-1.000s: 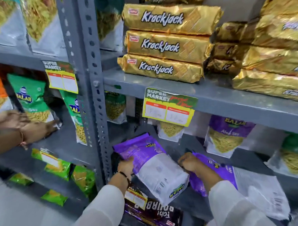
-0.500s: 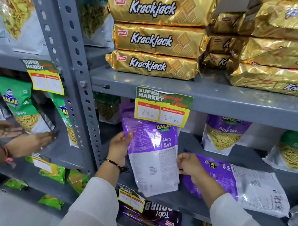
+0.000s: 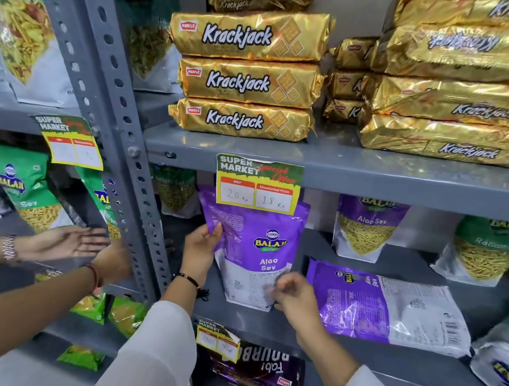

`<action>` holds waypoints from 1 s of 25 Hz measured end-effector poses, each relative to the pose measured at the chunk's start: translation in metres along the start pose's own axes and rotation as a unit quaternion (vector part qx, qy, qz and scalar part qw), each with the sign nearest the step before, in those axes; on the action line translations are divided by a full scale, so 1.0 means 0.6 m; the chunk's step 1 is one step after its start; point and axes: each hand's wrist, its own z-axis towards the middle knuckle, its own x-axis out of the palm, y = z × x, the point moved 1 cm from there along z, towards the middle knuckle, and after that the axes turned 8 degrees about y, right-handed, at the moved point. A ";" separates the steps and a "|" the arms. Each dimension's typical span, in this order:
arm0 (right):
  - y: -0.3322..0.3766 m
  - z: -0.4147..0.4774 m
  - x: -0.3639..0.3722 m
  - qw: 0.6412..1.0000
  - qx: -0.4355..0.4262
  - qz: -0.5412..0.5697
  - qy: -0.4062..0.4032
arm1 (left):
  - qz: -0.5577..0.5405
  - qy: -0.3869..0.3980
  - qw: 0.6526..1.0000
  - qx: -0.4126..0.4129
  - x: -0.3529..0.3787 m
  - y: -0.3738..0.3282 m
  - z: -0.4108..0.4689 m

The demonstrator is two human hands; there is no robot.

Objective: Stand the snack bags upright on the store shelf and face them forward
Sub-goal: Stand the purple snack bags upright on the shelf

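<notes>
A purple and white Aloo Sev bag (image 3: 260, 251) stands upright on the grey middle shelf (image 3: 253, 318), its top behind a price tag. My left hand (image 3: 201, 249) grips its left edge. My right hand (image 3: 292, 296) pinches its lower right corner, blurred. To the right, a second purple Aloo Sev bag (image 3: 389, 306) lies flat on the shelf, back side up. Behind it another Aloo Sev bag (image 3: 362, 226) stands upright, and a green Ratlami Sev bag (image 3: 483, 250) stands at the far right.
Gold Krackjack packs (image 3: 242, 76) are stacked on the shelf above. A perforated grey upright (image 3: 119, 140) splits the rack. Another person's two hands (image 3: 74, 244) reach into the left bay among green Balaji bags (image 3: 25, 188). Dark biscuit packs (image 3: 255, 370) lie on the shelf below.
The purple bag went from tilted and lying in my hands to upright on the shelf. My right hand left the flat bag and moved to the standing bag's lower corner.
</notes>
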 end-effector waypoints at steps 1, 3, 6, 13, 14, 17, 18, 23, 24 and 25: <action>0.005 -0.007 0.008 0.999 0.002 0.002 0.037 | -0.011 -0.009 1.000 0.011 0.004 0.000 -0.005; 0.006 -0.003 0.013 0.998 0.006 -0.015 0.068 | 0.064 -0.057 0.996 0.034 0.014 0.002 -0.031; 0.013 0.004 0.005 0.992 0.002 -0.056 0.117 | 0.333 -0.163 0.926 0.075 0.045 0.006 -0.090; -0.010 -0.005 0.003 0.995 -0.064 -0.041 0.068 | 0.295 -0.120 0.943 0.090 0.116 0.011 -0.164; -0.015 0.003 -0.005 0.996 -0.052 -0.035 0.061 | 0.252 -0.162 0.950 0.093 0.104 0.004 -0.144; -0.007 0.021 -0.026 0.995 -0.022 -0.018 0.091 | 0.081 -0.170 0.982 0.033 0.065 -0.019 -0.044; 0.002 0.029 -0.031 0.996 -0.008 0.003 0.089 | 0.033 -0.126 0.991 -0.019 0.057 -0.020 -0.013; 0.027 0.068 -0.041 0.995 0.040 0.034 0.088 | -0.027 -0.058 0.992 -0.109 0.023 0.008 0.032; 0.026 0.069 -0.041 0.995 0.041 0.041 0.086 | -0.027 -0.060 0.992 -0.105 0.017 0.013 0.033; 0.023 0.070 -0.041 0.995 0.039 0.033 0.088 | -0.025 -0.060 0.992 -0.108 0.012 0.016 0.034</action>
